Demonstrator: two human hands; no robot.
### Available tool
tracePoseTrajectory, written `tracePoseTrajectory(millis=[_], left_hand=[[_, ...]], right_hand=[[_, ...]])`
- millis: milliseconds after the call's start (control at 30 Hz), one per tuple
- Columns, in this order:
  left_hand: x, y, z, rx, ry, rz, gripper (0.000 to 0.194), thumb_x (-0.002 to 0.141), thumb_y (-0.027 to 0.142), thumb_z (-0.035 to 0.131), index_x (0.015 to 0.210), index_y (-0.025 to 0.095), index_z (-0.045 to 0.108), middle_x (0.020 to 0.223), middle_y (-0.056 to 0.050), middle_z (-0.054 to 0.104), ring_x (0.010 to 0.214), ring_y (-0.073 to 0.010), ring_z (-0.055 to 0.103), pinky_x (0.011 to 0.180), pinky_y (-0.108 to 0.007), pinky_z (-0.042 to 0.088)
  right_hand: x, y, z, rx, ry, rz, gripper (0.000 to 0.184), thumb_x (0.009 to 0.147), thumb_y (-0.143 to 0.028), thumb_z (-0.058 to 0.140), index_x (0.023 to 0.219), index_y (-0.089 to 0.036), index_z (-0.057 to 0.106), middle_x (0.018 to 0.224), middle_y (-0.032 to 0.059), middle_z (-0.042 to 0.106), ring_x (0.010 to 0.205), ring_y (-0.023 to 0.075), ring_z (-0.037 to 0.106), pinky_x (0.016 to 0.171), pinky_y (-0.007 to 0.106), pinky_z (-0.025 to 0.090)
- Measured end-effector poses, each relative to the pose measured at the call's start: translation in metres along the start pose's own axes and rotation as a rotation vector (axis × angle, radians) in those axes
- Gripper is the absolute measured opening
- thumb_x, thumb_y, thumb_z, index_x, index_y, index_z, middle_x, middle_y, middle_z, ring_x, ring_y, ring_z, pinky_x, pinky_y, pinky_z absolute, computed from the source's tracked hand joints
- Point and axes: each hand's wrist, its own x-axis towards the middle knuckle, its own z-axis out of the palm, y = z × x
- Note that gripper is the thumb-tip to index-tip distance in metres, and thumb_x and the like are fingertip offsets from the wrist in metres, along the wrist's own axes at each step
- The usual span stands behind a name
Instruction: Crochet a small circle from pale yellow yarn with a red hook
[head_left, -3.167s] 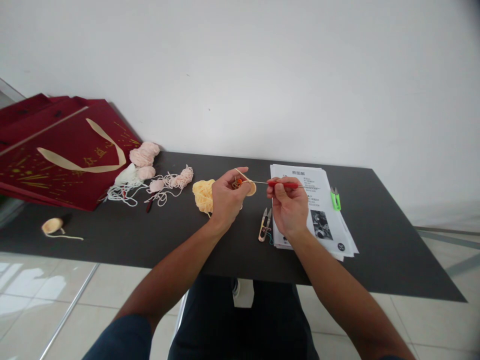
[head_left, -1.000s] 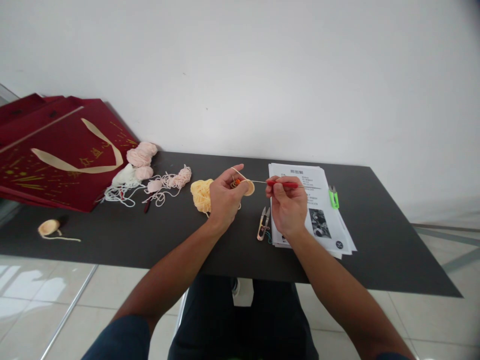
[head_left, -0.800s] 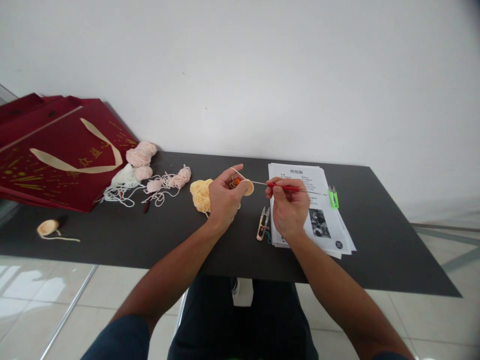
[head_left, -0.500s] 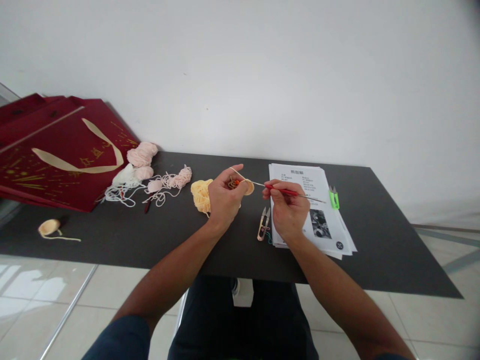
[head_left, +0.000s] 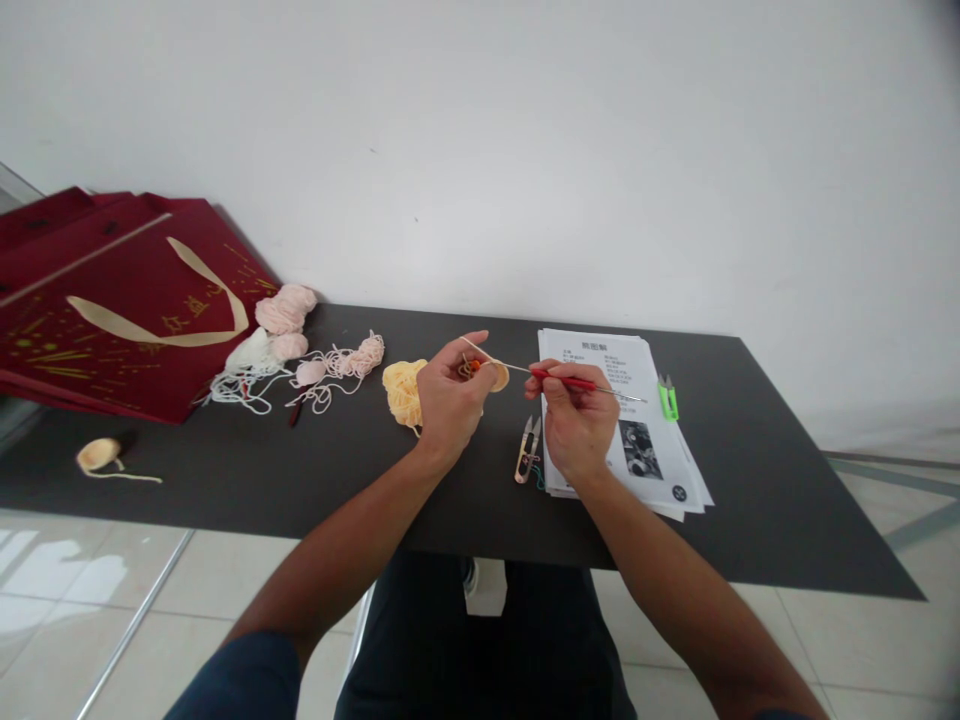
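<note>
My left hand [head_left: 454,400] pinches a small round cream crochet piece [head_left: 500,377], with yarn looped over the raised index finger. A small orange stitch marker [head_left: 475,366] shows beside the thumb. My right hand [head_left: 577,415] is closed around the red grip of a crochet hook [head_left: 568,382]. The hook's thin metal shaft reaches left to the piece, where its tip is too small to make out, and its other end points right over the papers. Just behind my left hand lies a ball of yellow yarn [head_left: 403,391].
Printed sheets [head_left: 660,465] lie under my right hand, with thread snips [head_left: 527,450] to their left and green snips [head_left: 668,398] on their right edge. Pink yarn [head_left: 286,308], white yarn [head_left: 251,352], a crocheted cup [head_left: 100,454] and red gift bags [head_left: 135,310] occupy the dark table's [head_left: 787,500] left.
My right hand has tilted the hook, so its rear end points lower to the right than before. My left hand keeps its hold on the crochet piece. The view shifts slightly.
</note>
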Motion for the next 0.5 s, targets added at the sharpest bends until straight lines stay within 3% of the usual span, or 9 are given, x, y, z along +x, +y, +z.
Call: tracePoseTrajectory(millis=[500], left_hand=[[0.0005, 0.0003, -0.0007, 0.045, 0.021, 0.039, 0.039, 0.073, 0.021, 0.077, 0.113, 0.019, 0.078, 0.077, 0.002, 0.07, 0.062, -0.0091, 0.057, 0.06, -0.022, 0.046]], right_hand=[[0.0007, 0.0015, -0.0026, -0.009, -0.025, -0.065, 0.012, 0.088, -0.017, 0.078, 0.095, -0.026, 0.072, 0.098, 0.0007, 0.08, 0.072, 0.014, 0.075, 0.064, 0.029, 0.064]])
